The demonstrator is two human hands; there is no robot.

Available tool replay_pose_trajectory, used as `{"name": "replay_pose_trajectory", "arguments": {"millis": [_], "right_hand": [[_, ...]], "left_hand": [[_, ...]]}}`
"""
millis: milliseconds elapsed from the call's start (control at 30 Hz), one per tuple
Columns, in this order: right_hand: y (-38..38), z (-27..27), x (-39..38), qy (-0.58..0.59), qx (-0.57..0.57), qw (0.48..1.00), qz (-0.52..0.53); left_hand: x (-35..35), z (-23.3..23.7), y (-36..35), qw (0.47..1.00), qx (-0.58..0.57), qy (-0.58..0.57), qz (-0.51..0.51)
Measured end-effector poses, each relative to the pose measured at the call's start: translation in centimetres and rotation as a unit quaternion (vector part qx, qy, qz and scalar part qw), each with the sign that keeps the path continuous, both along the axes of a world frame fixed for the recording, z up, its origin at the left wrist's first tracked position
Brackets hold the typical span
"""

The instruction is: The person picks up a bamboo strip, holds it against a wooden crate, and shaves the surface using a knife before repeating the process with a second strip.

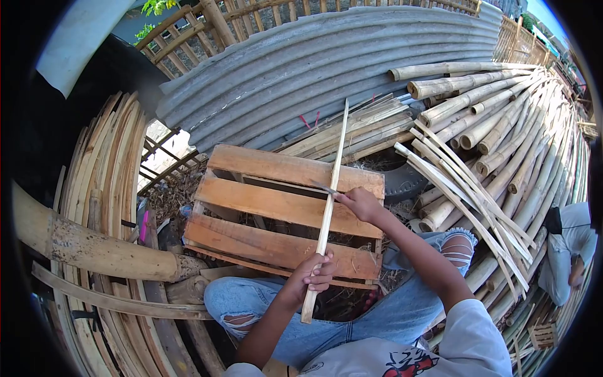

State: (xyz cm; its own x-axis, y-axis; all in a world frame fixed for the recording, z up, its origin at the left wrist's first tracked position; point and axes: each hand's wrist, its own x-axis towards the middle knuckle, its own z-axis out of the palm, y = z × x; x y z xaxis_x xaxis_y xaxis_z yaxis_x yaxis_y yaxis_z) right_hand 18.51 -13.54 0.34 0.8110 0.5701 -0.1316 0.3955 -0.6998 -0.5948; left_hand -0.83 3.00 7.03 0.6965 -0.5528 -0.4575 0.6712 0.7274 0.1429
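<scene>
A long pale bamboo strip [334, 188] slants upward over a slatted wooden crate [270, 204], its lower end near my lap. My left hand [312, 274] wraps its fingers round the strip's lower part. Higher up, my right hand [359, 204] is closed on the handle of a small knife [322, 187], whose dark blade crosses the strip above the crate's slats. Most of the handle is hidden inside my right fist.
Split bamboo strips [100, 169] stand at the left, beside a thick bamboo pole [113, 248]. Bamboo poles [502, 135] and loose strips [468, 207] lie at the right, near a tyre [404, 182]. Corrugated sheeting [326, 56] stands behind. Another person [568, 251] sits at the far right.
</scene>
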Motion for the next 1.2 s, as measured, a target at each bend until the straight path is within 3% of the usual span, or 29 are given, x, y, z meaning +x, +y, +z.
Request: {"name": "replay_pose_trajectory", "arguments": {"millis": [67, 167, 233, 333, 367, 400, 500, 567, 733, 867, 933, 1000, 1100, 1200], "right_hand": [[-2.9, -1.5, 2.5, 0.038, -0.006, 0.995, -0.094], [-2.6, -0.7, 2.0, 0.067, 0.006, 0.994, -0.09], [-0.8, 1.8, -0.7, 0.062, 0.019, 0.998, 0.003], [-0.5, 1.2, -0.4, 0.061, 0.02, 0.998, -0.017], [-1.5, 0.0, 0.8, -0.015, 0.052, 0.998, -0.037], [-2.3, -0.8, 2.7, 0.038, 0.018, 0.996, -0.073], [-2.3, -1.2, 3.0, 0.034, 0.022, 0.995, -0.091], [-0.7, -0.3, 0.8, 0.07, 0.067, 0.995, -0.013], [-0.4, 1.0, -0.2, 0.08, 0.065, 0.994, -0.021], [0.3, 2.1, -1.0, 0.001, 0.027, 1.0, -0.009], [0.3, 2.4, -1.5, 0.011, -0.007, 0.999, 0.04], [-0.2, 2.6, -1.7, 0.033, 0.037, 0.997, 0.064], [-2.5, 0.8, 1.2, 0.054, 0.01, 0.996, -0.069], [-3.5, -0.3, 2.8, 0.088, 0.016, 0.994, -0.07]], "left_hand": [[0.1, 0.0, -0.4, 1.0, 0.012, -0.016, -0.011], [-0.1, 0.5, -0.9, 0.997, 0.079, -0.022, -0.013], [-0.1, 0.6, -0.9, 0.996, 0.081, -0.024, -0.015], [-0.1, 0.3, -0.5, 0.997, 0.071, -0.02, -0.016], [-0.1, 0.2, -0.4, 0.998, 0.058, -0.019, -0.018], [0.0, 0.4, -0.6, 0.998, 0.059, -0.022, -0.017], [-0.3, 0.8, -1.7, 0.985, 0.159, -0.061, -0.021], [-0.2, 0.7, -1.6, 0.985, 0.161, -0.061, -0.025], [-0.3, 0.6, -1.5, 0.988, 0.148, -0.051, -0.018], [-0.1, -0.2, -0.7, 0.996, 0.086, -0.013, -0.005], [-0.2, 0.0, -1.0, 0.995, 0.097, -0.022, -0.004], [-0.4, 0.4, -1.6, 0.989, 0.139, -0.054, -0.006], [-0.5, 0.3, -2.1, 0.986, 0.157, -0.056, -0.008], [-0.3, 0.3, -2.3, 0.983, 0.174, -0.064, -0.01]]}}
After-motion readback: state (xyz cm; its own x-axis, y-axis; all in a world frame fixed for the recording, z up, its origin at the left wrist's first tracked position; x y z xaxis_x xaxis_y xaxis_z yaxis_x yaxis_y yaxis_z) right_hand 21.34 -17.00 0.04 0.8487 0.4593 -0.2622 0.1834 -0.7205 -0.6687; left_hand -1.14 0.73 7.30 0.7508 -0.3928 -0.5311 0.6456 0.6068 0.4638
